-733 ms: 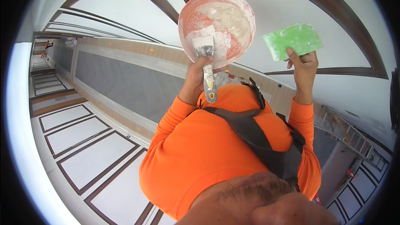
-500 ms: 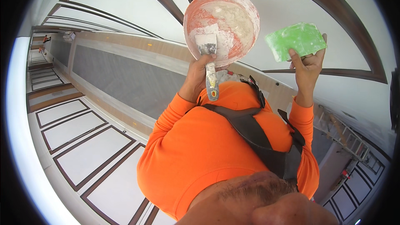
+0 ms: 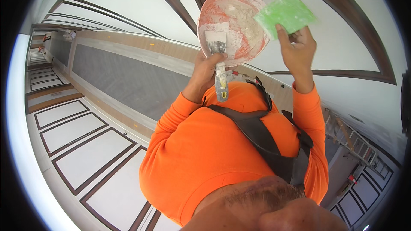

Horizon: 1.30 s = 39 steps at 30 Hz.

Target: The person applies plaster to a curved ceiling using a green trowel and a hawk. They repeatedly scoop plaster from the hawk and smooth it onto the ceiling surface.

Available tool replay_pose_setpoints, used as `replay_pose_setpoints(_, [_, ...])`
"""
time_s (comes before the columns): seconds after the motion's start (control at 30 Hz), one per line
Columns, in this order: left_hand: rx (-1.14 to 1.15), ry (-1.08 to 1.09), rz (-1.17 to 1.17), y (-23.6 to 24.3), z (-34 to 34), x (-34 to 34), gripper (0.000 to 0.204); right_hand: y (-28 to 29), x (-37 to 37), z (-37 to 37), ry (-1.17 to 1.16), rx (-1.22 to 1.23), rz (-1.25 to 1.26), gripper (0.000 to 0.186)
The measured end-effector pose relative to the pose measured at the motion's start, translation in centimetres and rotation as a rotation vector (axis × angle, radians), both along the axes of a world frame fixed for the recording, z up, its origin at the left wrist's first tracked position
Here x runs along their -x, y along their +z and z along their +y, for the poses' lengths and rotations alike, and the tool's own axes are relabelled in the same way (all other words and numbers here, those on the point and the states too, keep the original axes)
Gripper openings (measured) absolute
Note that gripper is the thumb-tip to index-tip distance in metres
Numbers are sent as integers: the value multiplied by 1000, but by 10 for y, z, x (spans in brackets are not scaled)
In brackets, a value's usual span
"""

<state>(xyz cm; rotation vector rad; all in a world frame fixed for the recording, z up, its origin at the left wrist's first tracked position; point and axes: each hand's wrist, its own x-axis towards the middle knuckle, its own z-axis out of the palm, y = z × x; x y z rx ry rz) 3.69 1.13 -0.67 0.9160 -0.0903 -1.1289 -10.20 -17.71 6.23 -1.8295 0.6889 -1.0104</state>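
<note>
Clasping a round, plaster-smeared red bowl (image 3: 208,16) with a broad-bladed, grey-handled putty knife (image 3: 221,76) across its near rim, the left hand (image 3: 204,70) grips both; the right hand (image 3: 298,54) pinches a flat, rectangular green plate (image 3: 287,13) overlapping the bowl's right rim, contact uncertain through blur.

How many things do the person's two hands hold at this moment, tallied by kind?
Bowl, reddish with pale paste, in the left hand: 1
Putty knife, under the left thumb: 1
Flat green spreader, in the right hand: 1
Total: 3
</note>
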Motion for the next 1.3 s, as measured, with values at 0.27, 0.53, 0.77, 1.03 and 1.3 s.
replay_pose_setpoints(0.27, [13,4,-3,2,0,0,50,-36,-37,-3,38,46,56,25])
replay_pose_setpoints(0.53, [6,6,-19,2,2,0,50,-39,-43,-2,39,94,17,26])
replay_pose_setpoints(0.77, [-30,-20,-6,3,2,1,54,-31,-36,2,-12,232,174,22])
replay_pose_setpoints(1.03, [-18,4,-67,-3,1,6,65,-15,-23,-21,-28,-33,-214,24])
replay_pose_setpoints(1.3, [-77,59,-52,-20,0,9,62,37,23,-89,10,19,-551,28])
